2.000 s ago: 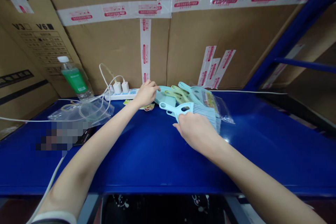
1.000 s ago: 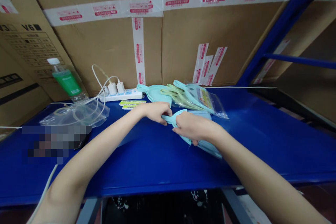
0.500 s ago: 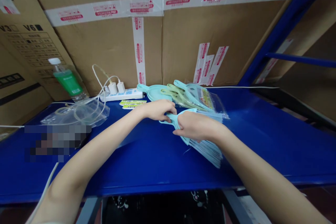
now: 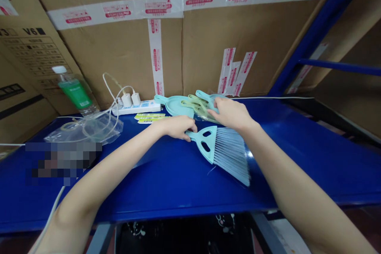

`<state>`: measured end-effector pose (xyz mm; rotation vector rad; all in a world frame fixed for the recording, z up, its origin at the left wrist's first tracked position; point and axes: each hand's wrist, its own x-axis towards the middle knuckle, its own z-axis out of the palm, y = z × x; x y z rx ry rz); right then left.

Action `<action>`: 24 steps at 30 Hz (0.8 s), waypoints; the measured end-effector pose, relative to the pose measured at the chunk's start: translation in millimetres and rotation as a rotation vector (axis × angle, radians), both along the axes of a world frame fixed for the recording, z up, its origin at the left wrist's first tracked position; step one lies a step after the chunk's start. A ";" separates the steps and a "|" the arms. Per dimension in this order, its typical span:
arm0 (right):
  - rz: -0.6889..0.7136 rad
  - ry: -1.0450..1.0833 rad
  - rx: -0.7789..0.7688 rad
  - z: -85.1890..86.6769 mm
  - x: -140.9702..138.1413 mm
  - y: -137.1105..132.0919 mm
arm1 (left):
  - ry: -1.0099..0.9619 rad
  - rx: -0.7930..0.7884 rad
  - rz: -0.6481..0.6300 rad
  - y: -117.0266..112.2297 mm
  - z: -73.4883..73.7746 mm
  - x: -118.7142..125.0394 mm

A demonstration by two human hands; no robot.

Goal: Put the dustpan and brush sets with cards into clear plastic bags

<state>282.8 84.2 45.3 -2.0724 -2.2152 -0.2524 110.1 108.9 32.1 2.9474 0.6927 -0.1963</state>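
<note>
My left hand [image 4: 180, 126] is closed round the handle of a light blue hand brush [image 4: 211, 143], which lies on the blue table with its pale bristles fanned to the right. Behind it, my right hand [image 4: 233, 113] is over a group of small dustpan-and-brush pieces, thumb and forefinger apart. It covers much of a light blue piece [image 4: 205, 95] there. Left of that hand are a green piece [image 4: 196, 105] with holes and a light blue dustpan [image 4: 175, 105]. Whether my right fingers touch the plastic wrapping is unclear.
A white power strip [image 4: 145, 106] with chargers and cables sits at the back, beside yellow-green labels [image 4: 149, 118]. To the left are a green-labelled bottle [image 4: 76, 93], a clear plastic bag [image 4: 110, 129] and a blurred dark item. Large cardboard [image 4: 119, 55] walls the back.
My right hand has come off the brush head and moved back and up to the wrapped pieces. My left hand stays on the handle; the brush head is now uncovered.
</note>
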 end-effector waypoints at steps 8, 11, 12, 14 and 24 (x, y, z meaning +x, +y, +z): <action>-0.006 -0.036 -0.053 -7.3 6.9 11.0 | 0.036 0.029 0.006 -4.1 1.4 0.7; 0.024 -0.068 -0.073 -5.1 7.3 11.5 | 0.047 0.036 0.010 -7.2 3.1 1.0; 0.025 -0.070 -0.077 -5.0 7.7 11.9 | 0.052 0.041 0.010 -8.6 3.5 0.9; 0.028 -0.071 -0.080 -5.5 8.6 12.8 | 0.048 0.064 0.007 -12.3 3.7 0.2; 0.100 -0.151 0.011 -3.6 -5.6 2.0 | -0.097 0.414 0.205 -48.1 -7.4 -19.0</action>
